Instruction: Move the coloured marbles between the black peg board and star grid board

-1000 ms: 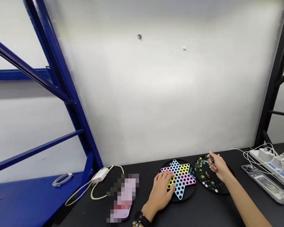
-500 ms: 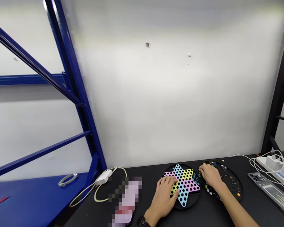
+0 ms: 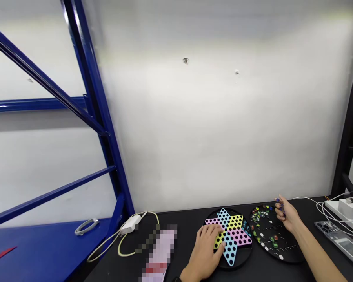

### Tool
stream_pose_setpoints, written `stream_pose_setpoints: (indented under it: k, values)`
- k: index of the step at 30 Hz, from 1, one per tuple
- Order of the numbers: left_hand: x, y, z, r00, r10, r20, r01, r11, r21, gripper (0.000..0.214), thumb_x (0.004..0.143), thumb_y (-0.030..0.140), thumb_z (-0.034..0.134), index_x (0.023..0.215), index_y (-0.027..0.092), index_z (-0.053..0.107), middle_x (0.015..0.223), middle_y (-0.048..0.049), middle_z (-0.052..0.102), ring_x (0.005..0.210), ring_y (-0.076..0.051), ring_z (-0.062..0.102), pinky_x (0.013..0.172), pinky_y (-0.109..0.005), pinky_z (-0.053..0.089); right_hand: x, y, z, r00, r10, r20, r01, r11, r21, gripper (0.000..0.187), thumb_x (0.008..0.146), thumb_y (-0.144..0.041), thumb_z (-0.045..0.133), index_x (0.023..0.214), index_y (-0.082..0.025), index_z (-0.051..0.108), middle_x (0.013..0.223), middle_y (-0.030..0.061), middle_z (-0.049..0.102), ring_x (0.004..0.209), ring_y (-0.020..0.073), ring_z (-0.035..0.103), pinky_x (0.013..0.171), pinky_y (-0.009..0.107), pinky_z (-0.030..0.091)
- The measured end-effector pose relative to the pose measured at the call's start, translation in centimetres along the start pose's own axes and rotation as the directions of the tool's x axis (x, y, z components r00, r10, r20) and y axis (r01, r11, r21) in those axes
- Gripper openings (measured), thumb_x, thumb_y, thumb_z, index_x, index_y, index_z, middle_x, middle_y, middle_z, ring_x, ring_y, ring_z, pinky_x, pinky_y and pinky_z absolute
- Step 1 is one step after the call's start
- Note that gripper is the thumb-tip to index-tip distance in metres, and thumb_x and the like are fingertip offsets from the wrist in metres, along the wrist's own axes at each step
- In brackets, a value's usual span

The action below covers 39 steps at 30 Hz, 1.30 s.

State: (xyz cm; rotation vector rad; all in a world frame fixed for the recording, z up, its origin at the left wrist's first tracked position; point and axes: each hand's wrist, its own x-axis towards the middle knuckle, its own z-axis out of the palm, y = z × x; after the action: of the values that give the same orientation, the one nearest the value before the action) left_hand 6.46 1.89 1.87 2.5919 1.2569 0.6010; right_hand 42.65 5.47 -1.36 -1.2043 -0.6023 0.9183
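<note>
My left hand (image 3: 207, 248) lies flat, fingers stretched out, on the left side of a Chinese checkers board (image 3: 231, 248). The board has a star in light blue, pink and yellow points with black holes, set in a round black base. To its right is a round black tray (image 3: 270, 259) with marbles of several colours, mostly along its left and upper rim. Above the tray's right part, my right hand (image 3: 288, 214) is raised with its fingers curled around dark blue marbles (image 3: 278, 200). How many they are is partly hidden by the fingers.
A white adapter with a looped cable (image 3: 131, 224) and a pixelated pinkish item (image 3: 161, 250) lie to the left. At right are a grey phone-like package (image 3: 339, 241) and a white power strip (image 3: 347, 213) with cords. A blue metal frame (image 3: 100, 102) stands at left.
My right hand has lifted from the tray's left side and moved right, now turned with dark blue marbles showing in its fingers. My left hand stays on the board. The view has shifted slightly.
</note>
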Motion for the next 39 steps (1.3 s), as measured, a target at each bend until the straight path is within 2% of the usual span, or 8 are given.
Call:
stream_pose_setpoints:
  k: [3,6,12,15,24,28,32,39]
  values:
    - [0.0,-0.1,0.1,1.0,-0.002,-0.011,0.002,1.0,0.011,0.025,0.092,0.032,0.052,0.117,0.03,0.055,0.128,-0.001,0.059,0.121,-0.024,0.05,0.108,-0.045,0.036,0.5,0.2,-1.3,0.988,-0.119,-0.1,0.061,0.888,-0.455,0.033,0.081,-0.053,0.049,0.069,-0.023,0.047,0.05,-0.0057,0.04,0.04,0.0116,0.039,0.041,0.023,0.026]
    - [0.0,-0.2,0.2,1.0,-0.002,-0.012,0.002,1.0,0.011,0.026,0.092,0.033,0.052,0.117,0.031,0.055,0.128,-0.0008,0.059,0.121,-0.024,0.05,0.108,-0.045,0.037,0.5,0.6,-1.2,0.98,-0.196,-0.021,0.074,0.462,-0.884,0.033,0.089,-0.048,0.041,0.073,-0.022,0.054,0.066,0.005,0.06,0.065,0.0234,0.062,0.058,0.03,0.043]
    - [0.0,0.0,0.0,1.0,-0.013,0.004,0.013,1.0,-0.006,0.026,0.093,0.034,0.05,0.118,0.029,0.055,0.129,-0.0026,0.059,0.122,-0.024,0.049,0.109,-0.047,0.034,-0.6,1.3,0.2,0.987,-0.091,0.136,0.131,-0.056,-0.99,0.033,0.096,-0.032,0.029,0.111,-0.019,0.055,0.097,0.0157,0.069,0.087,0.0331,0.069,0.075,0.043,0.047]
    - [0.0,0.1,0.0,1.0,-0.007,0.003,0.007,1.0,0.004,0.026,0.092,0.033,0.051,0.118,0.029,0.055,0.128,-0.002,0.059,0.121,-0.024,0.049,0.108,-0.046,0.035,-0.6,1.2,0.3,0.988,-0.107,0.108,0.111,0.021,-0.994,0.033,0.096,-0.033,0.031,0.105,-0.017,0.057,0.093,0.0171,0.069,0.085,0.0331,0.068,0.076,0.044,0.047]
    - [0.0,0.1,0.1,1.0,0.004,-0.017,-0.004,1.0,0.018,0.025,0.093,0.034,0.051,0.117,0.029,0.055,0.127,-0.001,0.06,0.12,-0.023,0.051,0.108,-0.044,0.036,-5.6,-0.4,6.1,0.943,-0.126,0.309,0.25,0.879,-0.406,0.045,0.092,-0.058,0.03,0.07,-0.022,0.046,0.05,-0.0071,0.038,0.038,0.0084,0.027,0.041,0.023,0.023]
    - [0.0,0.4,-0.1,1.0,-0.009,0.004,0.009,1.0,-0.007,0.025,0.092,0.031,0.052,0.117,0.028,0.055,0.128,-0.0016,0.059,0.122,-0.024,0.049,0.108,-0.046,0.035,-10.9,1.2,9.7,0.682,-0.263,0.682,0.708,0.47,-0.527,0.038,0.095,-0.039,0.038,0.063,-0.021,0.046,0.059,-0.0017,0.053,0.054,0.0117,0.045,0.055,0.024,0.03]
    - [-0.1,0.5,0.0,1.0,-0.006,0.013,0.006,1.0,-0.005,0.026,0.093,0.029,0.051,0.118,0.028,0.055,0.129,-0.0024,0.059,0.122,-0.024,0.049,0.109,-0.047,0.035,-13.2,3.7,10.1,0.514,-0.195,0.835,0.855,0.036,-0.518,0.029,0.088,-0.02,0.042,0.063,-0.019,0.055,0.065,0.001,0.062,0.056,0.0114,0.05,0.057,0.025,0.029]
    - [0.1,0.2,0.1,1.0,-0.008,0.01,0.008,1.0,0.001,0.027,0.092,0.031,0.053,0.119,0.029,0.055,0.129,-0.0019,0.059,0.123,-0.024,0.049,0.109,-0.047,0.034,-13.6,4.7,9.9,0.431,-0.285,0.856,0.89,-0.02,-0.455,0.011,0.076,-0.015,0.052,0.067,-0.02,0.056,0.075,0.0012,0.061,0.072,0.0141,0.055,0.067,0.025,0.036]
